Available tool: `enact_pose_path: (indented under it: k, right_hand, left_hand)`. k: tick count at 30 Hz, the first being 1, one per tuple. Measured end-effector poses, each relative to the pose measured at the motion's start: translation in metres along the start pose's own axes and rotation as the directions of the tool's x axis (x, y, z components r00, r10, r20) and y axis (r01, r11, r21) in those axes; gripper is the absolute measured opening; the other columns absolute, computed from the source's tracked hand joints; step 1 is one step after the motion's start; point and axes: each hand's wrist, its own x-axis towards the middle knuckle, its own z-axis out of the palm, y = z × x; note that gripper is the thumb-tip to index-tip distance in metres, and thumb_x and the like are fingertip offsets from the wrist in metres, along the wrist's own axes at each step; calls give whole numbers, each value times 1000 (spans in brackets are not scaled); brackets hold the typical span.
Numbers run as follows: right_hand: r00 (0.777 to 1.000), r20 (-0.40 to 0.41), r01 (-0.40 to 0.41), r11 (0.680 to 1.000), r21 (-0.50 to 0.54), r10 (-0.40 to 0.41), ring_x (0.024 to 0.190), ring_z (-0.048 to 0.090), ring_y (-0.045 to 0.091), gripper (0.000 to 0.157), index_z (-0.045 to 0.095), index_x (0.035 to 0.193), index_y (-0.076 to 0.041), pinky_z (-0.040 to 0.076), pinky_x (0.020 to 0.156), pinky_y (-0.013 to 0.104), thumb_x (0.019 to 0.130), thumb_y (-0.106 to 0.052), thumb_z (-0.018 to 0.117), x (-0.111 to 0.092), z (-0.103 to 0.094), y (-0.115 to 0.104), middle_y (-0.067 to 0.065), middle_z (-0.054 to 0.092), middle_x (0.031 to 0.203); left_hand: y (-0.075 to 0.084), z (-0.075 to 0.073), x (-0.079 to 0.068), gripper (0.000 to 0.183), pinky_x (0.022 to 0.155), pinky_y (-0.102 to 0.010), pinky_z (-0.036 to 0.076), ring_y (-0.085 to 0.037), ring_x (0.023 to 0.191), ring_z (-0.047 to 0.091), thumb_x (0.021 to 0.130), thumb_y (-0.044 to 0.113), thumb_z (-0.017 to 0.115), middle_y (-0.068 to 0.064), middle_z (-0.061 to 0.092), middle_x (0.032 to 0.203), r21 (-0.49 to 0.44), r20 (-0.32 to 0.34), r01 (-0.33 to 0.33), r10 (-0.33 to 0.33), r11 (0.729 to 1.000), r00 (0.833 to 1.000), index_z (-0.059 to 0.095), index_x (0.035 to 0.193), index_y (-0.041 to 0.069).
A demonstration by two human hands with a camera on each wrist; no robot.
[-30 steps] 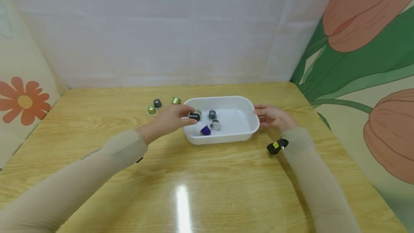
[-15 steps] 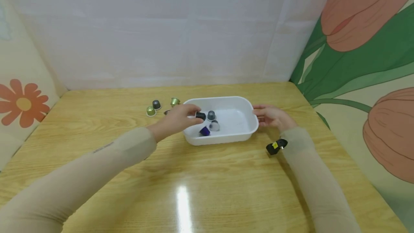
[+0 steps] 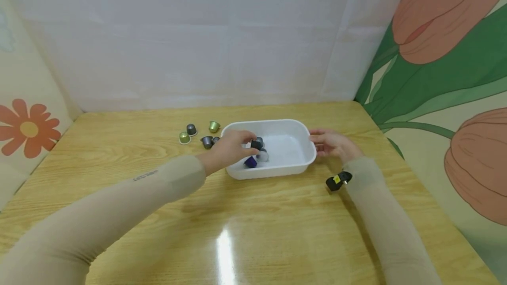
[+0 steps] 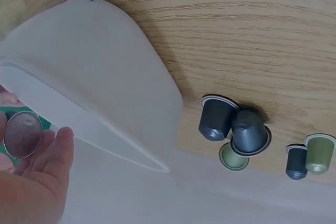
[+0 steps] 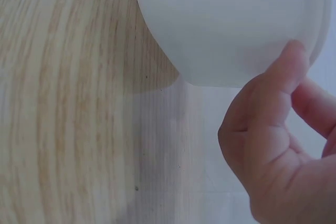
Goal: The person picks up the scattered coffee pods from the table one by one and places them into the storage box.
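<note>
My left hand [image 3: 231, 146] pinches a black coffee capsule [image 3: 256, 144] between thumb and fingers, over the left half of a white tray [image 3: 273, 172]. In the left wrist view, the round lid of this capsule [image 4: 23, 135] faces the camera. A purple capsule [image 3: 251, 162] and a pale-lidded capsule [image 3: 262, 156] lie in the tray below the hand. A dark grey one there is partly covered by the held capsule. At the tray's right end, my right hand [image 3: 332, 142] rests its fingertips on the outer wall; the right wrist view has a fingertip [image 5: 294, 56] just under the rim.
Left of the tray on the wooden table are a green capsule [image 3: 184, 137], a dark capsule [image 3: 191, 129], a gold-green capsule [image 3: 214, 126] and a grey capsule [image 3: 207, 142]. Another dark one is half hidden by the left hand. A white cloth [image 3: 229, 56] hangs behind the table.
My left hand has moved right with the black capsule, further over the tray. This uncovers the grey capsules on the table behind it. The right hand stays at the tray's end.
</note>
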Motion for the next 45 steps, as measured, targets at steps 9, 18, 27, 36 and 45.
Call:
enact_pose_path:
  k: [9,18,27,36,45]
  right_hand:
    - [1000,2,4,1000,-7,-4,76,59,13,47,30,145,2,54,63,22,102,-5,47,-2,1,-3,1,61,89]
    - [1000,-1,3,1000,25,-3,76,59,13,40,36,140,0,54,63,23,102,-3,47,-2,2,1,2,61,89]
    - [1000,-8,3,1000,26,-2,75,59,13,42,35,141,2,54,62,22,101,-4,47,-2,1,1,2,60,87]
    - [1000,-2,15,999,31,-15,75,60,13,39,38,139,2,55,63,23,101,-3,47,-1,1,2,1,61,87]
    - [1000,-22,-1,1000,11,1,78,59,14,46,34,144,1,54,65,23,101,-5,49,0,0,2,2,61,92]
  left_hand:
    - [12,13,11,45,100,-40,45,-30,111,61,89,21,73,-17,66,117,47,7,-35,35,998,999,61,124,-4]
    - [20,25,16,43,89,-37,49,-25,96,60,87,18,74,-14,67,105,-100,-19,28,-30,995,999,62,122,-4]
    - [26,36,26,44,91,-38,49,-26,100,60,86,17,75,-15,66,111,-136,-33,39,-43,990,999,62,123,-3]
    - [31,38,30,47,99,-40,45,-27,113,59,88,23,74,-13,64,123,-79,14,83,-82,993,997,60,128,2]
    - [23,32,25,51,103,-40,43,-28,122,55,92,23,69,-14,59,132,-134,24,94,-92,986,996,52,136,2]
